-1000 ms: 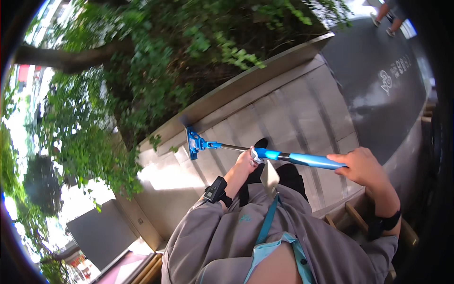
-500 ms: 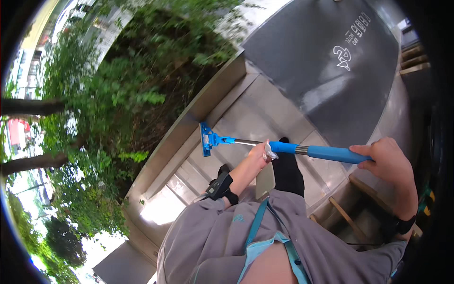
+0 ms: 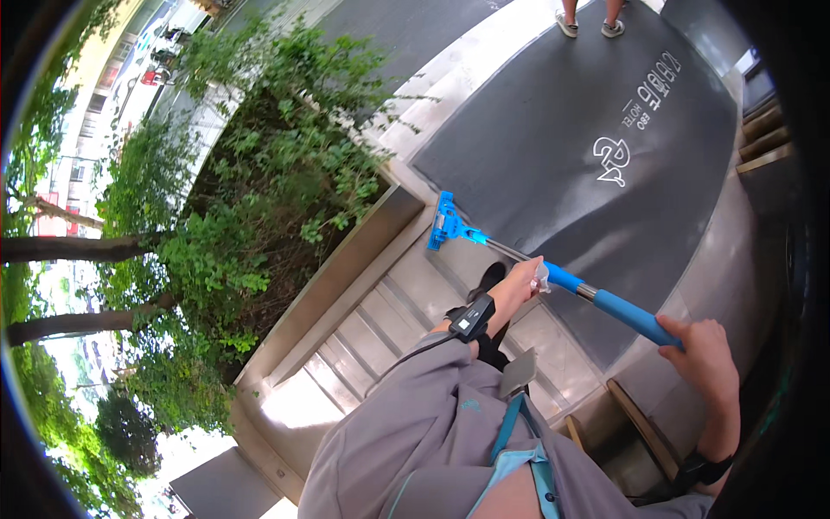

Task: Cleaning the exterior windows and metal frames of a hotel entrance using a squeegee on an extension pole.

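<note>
A mop with a narrow blue head (image 3: pixel 444 221) and a metal pole with blue grips (image 3: pixel 624 313) is held aslant in front of me. My left hand (image 3: pixel 524 278) is closed around the pole nearer the head, with a crumpled whitish scrap (image 3: pixel 541 277) pressed there too. My right hand (image 3: pixel 702 353) wraps the far end of the blue grip. The mop head hangs by the corner of the planter wall, near the dark mat's edge; whether it touches anything I cannot tell.
Pale steps (image 3: pixel 363 322) lie beneath me, beside a stone planter wall (image 3: pixel 341 268) with leafy bushes (image 3: pixel 251 216). Ahead spreads a large dark mat (image 3: pixel 553 130) with white markings. A person's feet (image 3: pixel 590 28) stand at its far edge. Wooden bars (image 3: pixel 644 424) are at the right.
The view has moved forward toward the dark mat. Both hands and the mop have shifted with me, and its head now sits near the planter's corner. Another person's feet have come into view.
</note>
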Action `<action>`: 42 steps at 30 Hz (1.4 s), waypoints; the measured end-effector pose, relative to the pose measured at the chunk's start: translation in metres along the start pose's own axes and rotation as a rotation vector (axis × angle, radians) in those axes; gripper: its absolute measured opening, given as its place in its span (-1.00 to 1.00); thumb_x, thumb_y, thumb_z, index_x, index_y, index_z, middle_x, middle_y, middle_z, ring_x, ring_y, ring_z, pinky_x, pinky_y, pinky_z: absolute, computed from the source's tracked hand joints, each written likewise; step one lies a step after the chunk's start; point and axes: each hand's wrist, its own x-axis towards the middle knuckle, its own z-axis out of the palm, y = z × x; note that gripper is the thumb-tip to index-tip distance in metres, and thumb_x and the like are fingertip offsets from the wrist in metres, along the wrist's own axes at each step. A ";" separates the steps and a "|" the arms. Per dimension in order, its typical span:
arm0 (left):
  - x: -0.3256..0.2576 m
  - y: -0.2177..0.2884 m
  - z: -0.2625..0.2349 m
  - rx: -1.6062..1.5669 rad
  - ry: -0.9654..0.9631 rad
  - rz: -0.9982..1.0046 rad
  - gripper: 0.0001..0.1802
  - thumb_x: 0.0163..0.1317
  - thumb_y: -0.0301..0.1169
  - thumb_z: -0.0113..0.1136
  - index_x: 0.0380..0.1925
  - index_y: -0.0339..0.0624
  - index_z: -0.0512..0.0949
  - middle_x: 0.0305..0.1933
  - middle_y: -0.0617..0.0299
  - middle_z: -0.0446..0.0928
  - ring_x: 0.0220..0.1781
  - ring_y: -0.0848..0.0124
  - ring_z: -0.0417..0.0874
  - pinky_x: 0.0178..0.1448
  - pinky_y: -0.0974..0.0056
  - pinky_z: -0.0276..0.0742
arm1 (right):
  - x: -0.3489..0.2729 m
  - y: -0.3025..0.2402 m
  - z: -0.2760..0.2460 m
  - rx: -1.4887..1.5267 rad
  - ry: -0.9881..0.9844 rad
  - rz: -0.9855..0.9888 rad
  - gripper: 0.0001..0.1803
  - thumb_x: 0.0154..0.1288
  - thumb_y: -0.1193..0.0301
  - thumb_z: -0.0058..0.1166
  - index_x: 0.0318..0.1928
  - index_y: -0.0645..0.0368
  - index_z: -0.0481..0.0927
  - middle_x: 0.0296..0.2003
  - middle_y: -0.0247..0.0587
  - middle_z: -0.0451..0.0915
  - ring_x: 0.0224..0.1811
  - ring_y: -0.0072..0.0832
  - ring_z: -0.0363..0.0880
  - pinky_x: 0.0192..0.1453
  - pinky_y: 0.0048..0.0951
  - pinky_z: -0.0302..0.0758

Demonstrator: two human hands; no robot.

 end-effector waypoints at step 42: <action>0.130 -0.021 0.633 0.380 -0.393 -0.734 -0.81 -0.10 -0.27 0.05 -0.69 -0.13 0.39 -0.48 0.26 0.46 -0.78 0.50 0.12 -0.75 0.47 0.07 | -0.125 0.319 0.210 1.036 0.645 1.492 -0.75 0.03 0.38 -0.04 -0.23 0.12 0.49 -0.34 -0.13 0.50 -0.31 -0.21 0.48 -0.19 -0.28 0.39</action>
